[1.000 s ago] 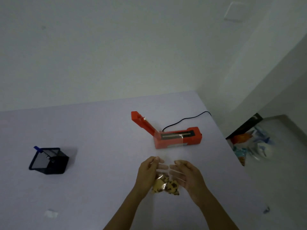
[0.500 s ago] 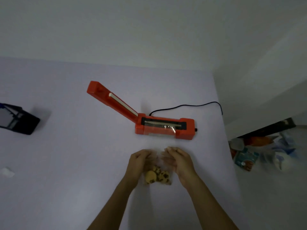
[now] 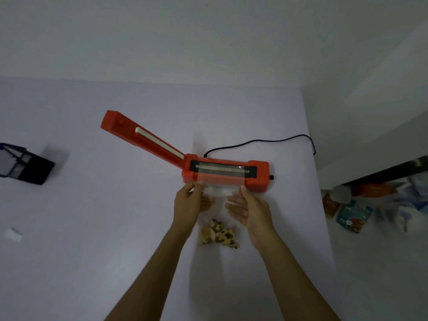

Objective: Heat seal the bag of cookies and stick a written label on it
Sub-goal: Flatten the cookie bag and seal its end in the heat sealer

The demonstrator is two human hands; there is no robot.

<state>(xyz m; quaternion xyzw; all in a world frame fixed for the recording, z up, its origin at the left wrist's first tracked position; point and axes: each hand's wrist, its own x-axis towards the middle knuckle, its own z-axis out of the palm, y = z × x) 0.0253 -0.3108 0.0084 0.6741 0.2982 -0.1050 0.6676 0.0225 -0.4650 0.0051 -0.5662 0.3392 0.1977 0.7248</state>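
Note:
A clear plastic bag of cookies (image 3: 218, 235) lies on the pale table, its cookies bunched at the near end. Its open top stretches forward over the base of the red heat sealer (image 3: 225, 173), across the sealing strip. My left hand (image 3: 188, 206) pinches the bag's left edge and my right hand (image 3: 249, 208) pinches its right edge, both just in front of the sealer. The sealer's arm (image 3: 143, 139) stands raised, pointing up and to the left. A small white label (image 3: 13, 234) lies at the table's left side.
A black mesh pen holder (image 3: 25, 166) stands at the far left. The sealer's black cord (image 3: 261, 142) runs off the table's right edge (image 3: 320, 205). On the floor to the right lie several packets and bags (image 3: 352, 216).
Both hands have carried the bag forward, laying its open top over the sealer's base. The view has tilted closer to the sealer.

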